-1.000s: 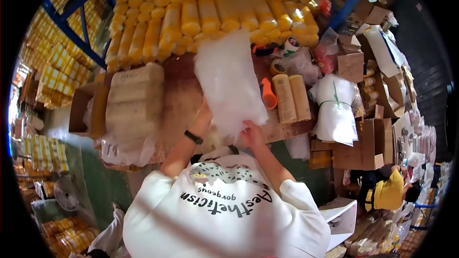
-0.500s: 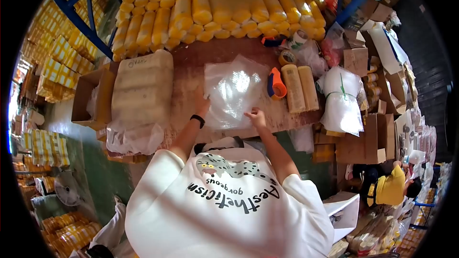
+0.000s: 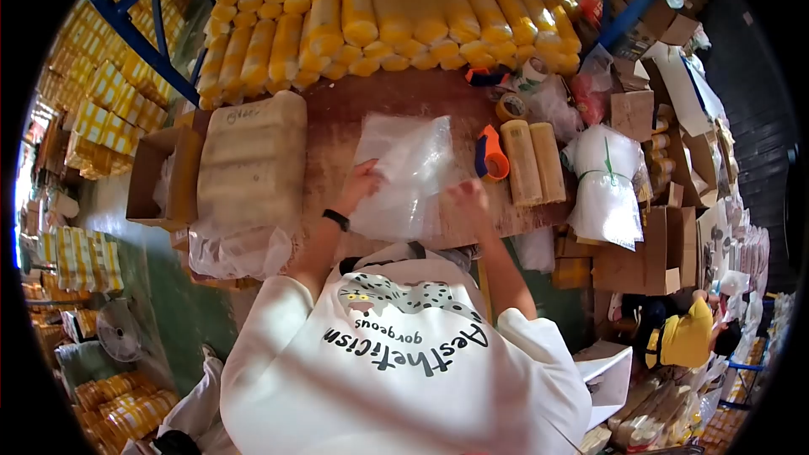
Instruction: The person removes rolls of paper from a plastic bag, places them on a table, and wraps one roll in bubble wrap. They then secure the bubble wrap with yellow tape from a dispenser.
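Note:
A clear plastic bag (image 3: 403, 147) lies in front of me on the reddish-brown worktable (image 3: 333, 122), creased and catching the light. My left hand (image 3: 361, 185) is over its left edge, thumb and fingers apart against the film. Close to the bag's right edge is my right hand (image 3: 468, 202), its fingers bent but smeared by motion; I cannot tell whether they pinch the film. An orange and blue tape dispenser (image 3: 491, 156) stands beyond the right hand, beside two wrapped tan rolls (image 3: 533, 163).
Yellow rolls (image 3: 396, 17) are stacked along the table's back. A wrapped pack of rolls (image 3: 251, 152) sits at left beside an open carton (image 3: 164, 177). A tied bundle of clear bags (image 3: 605, 185) is at right. A person in yellow (image 3: 684, 333) is farther right.
The bag's top right corner has folded in, and the bag looks narrower. My left hand has shifted onto the film; my right hand has moved slightly right and blurred.

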The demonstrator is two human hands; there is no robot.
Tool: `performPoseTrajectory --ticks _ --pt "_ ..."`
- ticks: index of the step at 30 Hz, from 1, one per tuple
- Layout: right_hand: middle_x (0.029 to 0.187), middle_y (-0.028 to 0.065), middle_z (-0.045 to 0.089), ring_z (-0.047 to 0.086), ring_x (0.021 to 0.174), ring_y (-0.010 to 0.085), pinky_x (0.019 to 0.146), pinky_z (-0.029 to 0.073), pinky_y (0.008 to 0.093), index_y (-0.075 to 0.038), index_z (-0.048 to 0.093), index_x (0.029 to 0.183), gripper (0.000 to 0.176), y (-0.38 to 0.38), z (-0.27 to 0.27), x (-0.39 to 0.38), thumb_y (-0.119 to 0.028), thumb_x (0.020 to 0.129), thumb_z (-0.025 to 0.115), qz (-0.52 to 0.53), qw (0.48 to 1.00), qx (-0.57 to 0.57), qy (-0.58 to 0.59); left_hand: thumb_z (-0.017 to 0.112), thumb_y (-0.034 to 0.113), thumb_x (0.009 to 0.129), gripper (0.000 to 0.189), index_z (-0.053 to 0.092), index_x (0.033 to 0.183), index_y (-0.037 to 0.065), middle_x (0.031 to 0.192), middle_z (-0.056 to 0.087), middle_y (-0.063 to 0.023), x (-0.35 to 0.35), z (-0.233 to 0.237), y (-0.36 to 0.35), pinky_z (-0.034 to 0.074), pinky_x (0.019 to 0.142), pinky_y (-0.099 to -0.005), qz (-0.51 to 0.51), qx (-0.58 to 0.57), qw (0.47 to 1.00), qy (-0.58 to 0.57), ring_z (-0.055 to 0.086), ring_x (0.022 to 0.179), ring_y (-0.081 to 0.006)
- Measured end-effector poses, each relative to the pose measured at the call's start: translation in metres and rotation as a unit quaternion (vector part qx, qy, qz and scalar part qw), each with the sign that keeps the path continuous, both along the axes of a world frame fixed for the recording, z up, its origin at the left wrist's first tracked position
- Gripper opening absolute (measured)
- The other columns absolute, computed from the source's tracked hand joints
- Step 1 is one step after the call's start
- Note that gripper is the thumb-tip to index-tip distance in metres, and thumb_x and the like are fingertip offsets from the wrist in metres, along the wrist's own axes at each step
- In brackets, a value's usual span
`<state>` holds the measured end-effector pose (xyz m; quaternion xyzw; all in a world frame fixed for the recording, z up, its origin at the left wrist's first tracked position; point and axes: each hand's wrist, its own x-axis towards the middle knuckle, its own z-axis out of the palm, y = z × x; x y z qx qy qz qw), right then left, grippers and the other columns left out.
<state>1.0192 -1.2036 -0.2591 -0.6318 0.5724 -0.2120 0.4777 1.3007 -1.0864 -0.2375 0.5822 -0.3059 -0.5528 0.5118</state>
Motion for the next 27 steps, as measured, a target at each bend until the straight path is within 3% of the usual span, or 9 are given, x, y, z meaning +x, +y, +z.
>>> performPoseTrajectory --ticks 2,5,8,11,14,16,18,21,27 --pt "0.112 0.0089 0.058 0.058 0.096 0.0181 0.081 0.048 0.0322 -0.002 0.043 0.133 0.07 -0.028 0.019 -0.004 -0.034 0.079 0.073 -0.026 0.998 -0.053 -0.009 0.049 0.005 0.08 0.046 0.053 0.125 0.005 0.091 0.063 -0.0007 0.027 0.002 0.006 0.042 0.06 -0.0199 -0.059 -0.044 0.996 0.045 0.052 0.071 -0.0052" --pt "0.121 0.0099 0.055 0.056 0.105 0.0189 0.085 0.045 0.0325 -0.004 0.037 0.138 0.073 -0.042 0.062 0.005 -0.032 0.08 0.071 0.013 0.933 0.201 -0.299 0.046 0.004 0.077 0.043 0.058 0.118 0.0 0.09 0.06 0.0008 0.041 0.031 0.02 0.039 0.068 -0.018 -0.055 -0.047 0.991 0.108 0.05 0.076 -0.005" --pt "0.104 0.0058 0.062 0.062 0.092 0.0171 0.081 0.05 0.0281 -0.003 0.058 0.117 0.036 -0.051 0.059 0.012 -0.019 0.086 0.065 0.126 0.947 0.212 -0.208 0.05 0.007 0.078 0.036 0.059 0.113 0.001 0.092 0.06 -0.0012 0.066 0.054 0.022 0.044 0.076 -0.0231 -0.092 -0.077 0.986 0.119 0.055 0.086 -0.0106" --pt "0.083 0.0019 0.063 0.062 0.079 0.0146 0.076 0.05 0.0261 -0.004 0.067 0.098 0.017 -0.042 0.078 0.02 -0.017 0.087 0.064 0.129 0.957 0.189 -0.176 0.058 0.009 0.079 0.029 0.061 0.107 0.004 0.094 0.06 -0.0016 0.075 0.047 0.013 0.046 0.078 -0.0265 0.163 -0.045 0.983 -0.065 0.057 0.092 -0.0129" --pt "0.07 0.0004 0.06 0.056 0.064 0.0109 0.063 0.047 0.0248 -0.003 0.068 0.084 0.021 -0.036 0.055 0.032 -0.024 0.087 0.065 0.095 0.977 0.091 -0.171 0.064 0.011 0.08 0.028 0.061 0.108 0.006 0.096 0.06 -0.0029 0.083 0.039 0.003 0.047 0.078 -0.0298 0.289 -0.035 0.752 -0.592 0.057 0.092 -0.0144" --pt "0.067 0.0002 0.059 0.052 0.059 0.0091 0.057 0.045 0.0241 -0.002 0.066 0.079 0.027 -0.027 0.048 0.044 -0.028 0.088 0.064 0.09 0.988 0.032 -0.121 0.065 0.017 0.085 0.025 0.059 0.105 0.004 0.101 0.062 -0.0046 0.053 0.021 -0.013 0.049 0.076 -0.0297 0.229 -0.189 0.881 -0.37 0.059 0.092 -0.0167" --pt "0.068 -0.0001 0.058 0.05 0.059 0.0082 0.056 0.043 0.0233 -0.002 0.065 0.075 0.03 0.002 0.086 0.066 -0.029 0.09 0.062 0.1 0.995 0.003 -0.027 0.073 0.023 0.08 0.034 0.057 0.103 0.003 0.098 0.062 -0.0069 -0.011 0.073 -0.016 0.051 0.071 -0.0303 0.054 -0.139 0.964 -0.221 0.061 0.09 -0.0185" --pt "0.07 0.0008 0.059 0.056 0.065 0.0098 0.062 0.046 0.024 -0.003 0.066 0.077 0.032 0.017 0.074 0.084 -0.031 0.092 0.06 0.164 0.95 0.044 -0.261 0.077 0.029 0.075 0.041 0.057 0.096 0.0 0.095 0.063 -0.0075 -0.054 0.075 -0.023 0.052 0.067 -0.0299 -0.079 -0.119 0.951 -0.275 0.063 0.081 -0.0162" --pt "0.082 0.0058 0.065 0.061 0.078 0.0142 0.073 0.048 0.0261 0.0 0.066 0.088 0.033 -0.017 0.05 0.03 -0.031 0.093 0.058 0.183 0.952 0.138 -0.205 0.07 0.016 0.078 0.023 0.056 0.09 0.002 0.072 0.062 -0.0084 -0.016 0.033 -0.021 0.05 0.057 -0.0288 -0.113 -0.031 0.964 -0.237 0.062 0.062 -0.0167"
